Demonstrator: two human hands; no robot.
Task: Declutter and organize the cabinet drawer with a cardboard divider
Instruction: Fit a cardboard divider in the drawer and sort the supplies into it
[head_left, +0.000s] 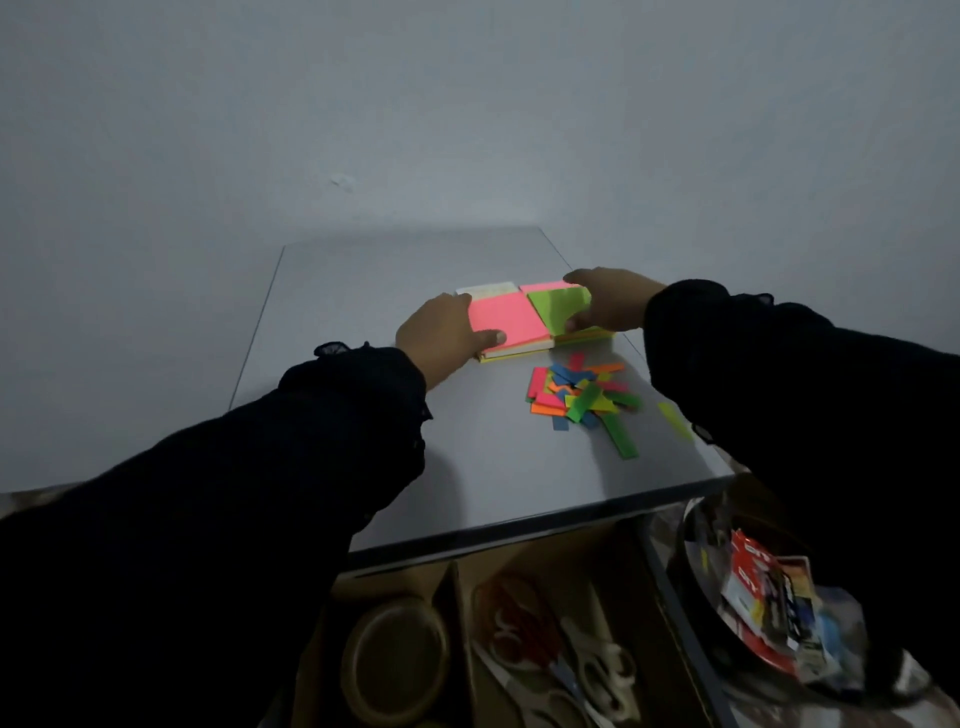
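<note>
A cluster of sticky-note pads (511, 319), pink and green on top, lies on the grey cabinet surface (363, 291), above the open drawer (519, 623) with its cardboard divider (451, 597). The left hand (441, 332) and right hand (613, 304) clasp the cluster's 2 sides, fingers curled over the edges. Squeezing evenly should keep the pads squared. Loose coloured strips (584, 397) lie nearby.

Both arms wear long, loose black fabric sleeves. The left sleeve (291, 452) ends in a small frilled cuff at the wrist, and the right sleeve (810, 384) shows a similar ruffled edge; both hands are bare.
</note>
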